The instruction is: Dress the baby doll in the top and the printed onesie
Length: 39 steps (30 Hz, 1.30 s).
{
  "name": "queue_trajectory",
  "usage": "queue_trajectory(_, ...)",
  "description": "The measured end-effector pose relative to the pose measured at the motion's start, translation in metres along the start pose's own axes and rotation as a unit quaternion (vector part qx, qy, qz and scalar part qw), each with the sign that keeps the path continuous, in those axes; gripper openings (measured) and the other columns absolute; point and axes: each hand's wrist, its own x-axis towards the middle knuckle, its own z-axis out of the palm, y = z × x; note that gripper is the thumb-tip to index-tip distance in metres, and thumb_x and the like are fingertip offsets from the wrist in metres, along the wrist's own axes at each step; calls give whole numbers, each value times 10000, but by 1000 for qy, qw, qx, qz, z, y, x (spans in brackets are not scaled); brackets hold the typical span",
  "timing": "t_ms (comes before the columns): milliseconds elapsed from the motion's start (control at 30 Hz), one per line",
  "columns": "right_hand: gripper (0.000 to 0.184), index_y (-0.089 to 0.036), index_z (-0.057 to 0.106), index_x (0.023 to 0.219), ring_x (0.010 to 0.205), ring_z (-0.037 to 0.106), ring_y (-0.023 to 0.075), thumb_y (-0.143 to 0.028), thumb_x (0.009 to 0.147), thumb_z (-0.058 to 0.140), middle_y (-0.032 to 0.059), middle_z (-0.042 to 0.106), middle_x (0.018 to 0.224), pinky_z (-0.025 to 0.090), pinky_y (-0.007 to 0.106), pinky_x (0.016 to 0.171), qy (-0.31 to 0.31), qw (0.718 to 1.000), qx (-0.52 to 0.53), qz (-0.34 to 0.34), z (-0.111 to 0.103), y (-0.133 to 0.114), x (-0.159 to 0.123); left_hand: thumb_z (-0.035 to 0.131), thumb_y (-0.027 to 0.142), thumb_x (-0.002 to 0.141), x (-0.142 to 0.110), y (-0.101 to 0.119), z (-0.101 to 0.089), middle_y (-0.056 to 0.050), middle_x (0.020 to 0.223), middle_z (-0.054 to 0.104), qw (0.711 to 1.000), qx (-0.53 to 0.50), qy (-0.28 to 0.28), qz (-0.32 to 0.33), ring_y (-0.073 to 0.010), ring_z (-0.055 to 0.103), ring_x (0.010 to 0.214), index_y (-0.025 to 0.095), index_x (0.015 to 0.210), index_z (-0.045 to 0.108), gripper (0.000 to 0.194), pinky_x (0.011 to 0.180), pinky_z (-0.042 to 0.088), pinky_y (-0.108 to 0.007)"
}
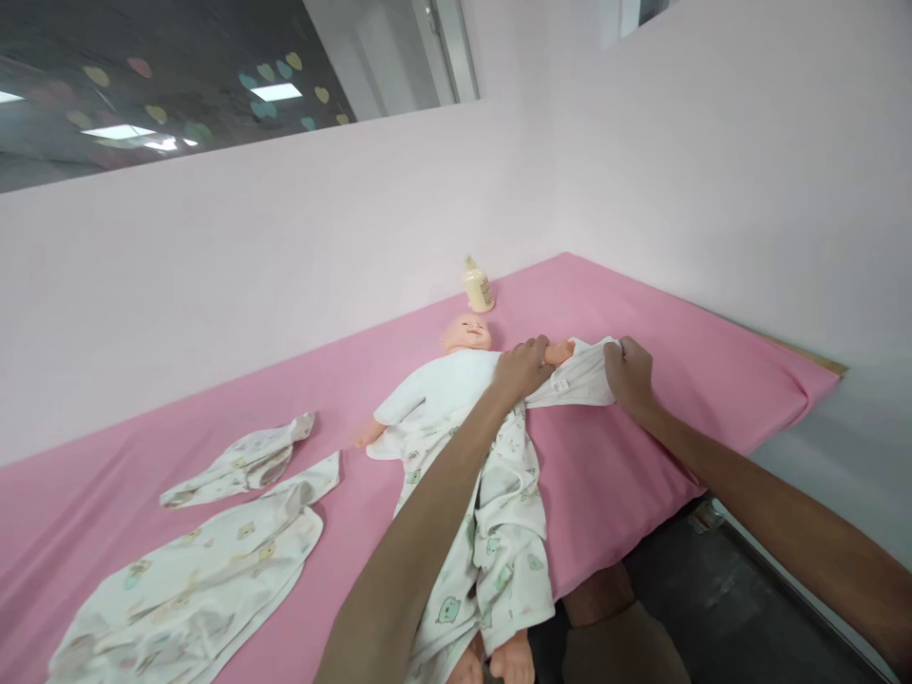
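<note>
Head cam: R hand (pixel 630 375) grips wht cloth (pixel 588 375), L (pixel 523 369) prob. doll's arm (pixel 560 352).

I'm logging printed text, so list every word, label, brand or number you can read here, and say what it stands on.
No text is legible.
Pump bottle: dark print on its label, too small to read.
White shirt: a small tag with faint marks beside the hands, too blurred to read.
</note>
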Motion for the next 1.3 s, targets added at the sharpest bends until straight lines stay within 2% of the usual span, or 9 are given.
queue_trajectory(167, 238, -240, 203, 627, 548, 299, 131, -253, 775, 389, -42, 277, 559, 254, 294, 518, 19, 999, -5, -49, -1, -1, -3, 454, 328, 875, 0, 0, 0, -67, 1059, 630, 1000, -5, 16, 1, -245, 599, 985, 227, 1049, 459, 201, 713, 455, -334)
queue_trajectory(333, 243, -239, 198, 621, 553, 287, 122, -247, 769, 391, -44, 249, 570, 249, 286, 503, 37, 999, 29, -27, -3, -6, -5, 453, 303, 871, -3, 2, 0, -59, 1043, 627, 999, -4, 31, -8, -244, 608, 949, 226, 1027, 449, 174, 688, 446, -327)
queue_trajectory(600, 301, -234, 157, 600, 544, 206, 108, -215, 735, 425, -46, 177, 585, 179, 281, 476, 17, 998, 58, 12, -7, -9, -7, 440, 311, 880, 1, -1, 2, -78, 1124, 606, 996, -48, 38, -63, -241, 598, 989, 223, 1100, 427, 237, 712, 435, -330)
queue_trajectory(733, 302, -227, 175, 583, 528, 209, 103, -216, 714, 447, -50, 182, 561, 172, 279, 487, -15, 1000, 9, -22, -2, -4, -6, 479, 383, 873, 1, -1, 2, -74, 1126, 610, 997, -49, 32, -57, -241, 604, 986, 230, 1126, 441, 298, 733, 444, -329)
queue_trajectory(933, 261, -221, 249, 593, 518, 306, 111, -271, 761, 443, -52, 274, 533, 211, 267, 502, -104, 989, -74, -77, 5, 4, -6, 473, 425, 884, 0, 0, 7, -85, 1084, 622, 999, -11, 37, -32, -245, 606, 989, 205, 1134, 479, 333, 759, 455, -343)
queue_trajectory(1033, 241, -217, 334, 627, 546, 392, 128, -328, 826, 413, -33, 407, 559, 243, 265, 526, -162, 970, -154, -95, 7, 7, -5, 477, 392, 886, 1, 0, 11, -103, 1082, 625, 999, 29, 41, -13, -255, 594, 1015, 171, 1138, 501, 336, 784, 453, -352)
queue_trajectory(1167, 222, -195, 498, 795, 704, 544, 185, -352, 883, 369, 50, 619, 770, 289, 275, 590, -226, 934, -244, -129, 8, 7, -5, 501, 418, 882, 2, -1, 16, -119, 1077, 624, 997, 64, 40, 3, -258, 589, 1026, 150, 1133, 522, 368, 813, 446, -356)
queue_trajectory(1300, 280, -172, 555, 935, 824, 601, 228, -358, 913, 346, 99, 674, 912, 327, 289, 640, -233, 928, -258, -136, 8, 6, -4, 493, 456, 892, 0, 0, 16, -126, 1073, 619, 996, 75, 45, 17, -261, 589, 1019, 147, 1143, 532, 401, 825, 442, -364)
